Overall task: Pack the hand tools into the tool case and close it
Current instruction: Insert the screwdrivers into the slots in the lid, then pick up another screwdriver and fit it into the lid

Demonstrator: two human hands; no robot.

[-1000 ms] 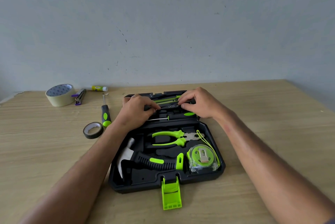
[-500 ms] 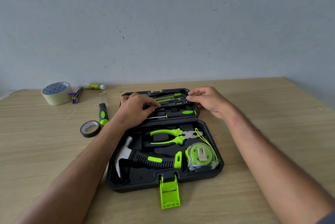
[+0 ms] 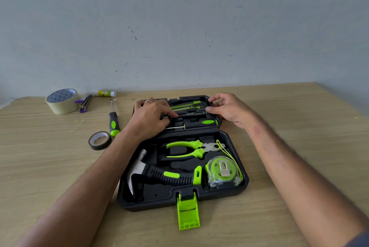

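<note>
The black tool case [image 3: 235, 190] lies open on the wooden table, its lid [image 3: 199, 97] flat at the far side. The near half holds a hammer [image 3: 165, 175], green pliers [image 3: 185, 148] and a tape measure [image 3: 222, 170]. In the lid sit a screwdriver [image 3: 199, 123], a slim black tool [image 3: 191, 113] and green-striped tools [image 3: 185, 104]. My left hand [image 3: 149, 118] covers the lid's left part and pinches the black tool's left end between index finger and thumb. My right hand [image 3: 229, 109] rests at the lid's right edge with its thumb tip at that tool's right end.
A loose green-and-black screwdriver [image 3: 113, 122] and a black tape roll [image 3: 99, 140] lie left of the case. Farther back left are masking tape [image 3: 62, 100], a stapler [image 3: 84, 102] and a glue stick [image 3: 106, 93]. The green latch [image 3: 187, 212] hangs toward me off the case's near edge.
My right hand has lifted off the tools in the lid and drawn back to the lid's right edge. My left hand stays on the lid's left part.
</note>
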